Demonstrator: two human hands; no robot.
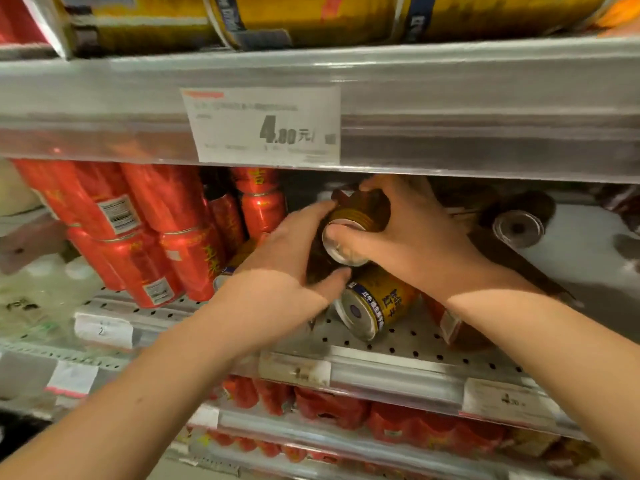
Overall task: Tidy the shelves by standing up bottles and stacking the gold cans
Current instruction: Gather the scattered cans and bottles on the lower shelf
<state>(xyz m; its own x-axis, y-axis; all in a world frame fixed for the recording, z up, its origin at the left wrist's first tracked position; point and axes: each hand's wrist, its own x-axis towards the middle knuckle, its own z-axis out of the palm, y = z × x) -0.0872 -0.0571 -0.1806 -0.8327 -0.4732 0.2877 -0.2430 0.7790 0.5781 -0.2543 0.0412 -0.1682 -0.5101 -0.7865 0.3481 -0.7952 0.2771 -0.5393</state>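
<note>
1. Centre of frame: both hands hold one gold can (360, 216), tilted above the shelf (415, 337). The right hand (408, 233) curls over it with its thumb on the silver end. The left hand (277, 271) cups its left side.
2. Risk: the smooth, tilted can may slip from the hands and roll off the shelf front.
3. Just below lies a second gold can (377, 306); a knock could set it rolling.
4. Stacked red cans (166, 220) crowd the left; a toppled can (517, 228) lies right.

I see glossy gold metal on the gold can (356, 214), its end bare, shiny silver. The red cans (166, 209) gleam like lacquered metal. The shelf (415, 341) looks matt, perforated grey metal. The price tag (263, 126) is matt paper; the strip (485, 109) is glossy clear plastic.
</note>
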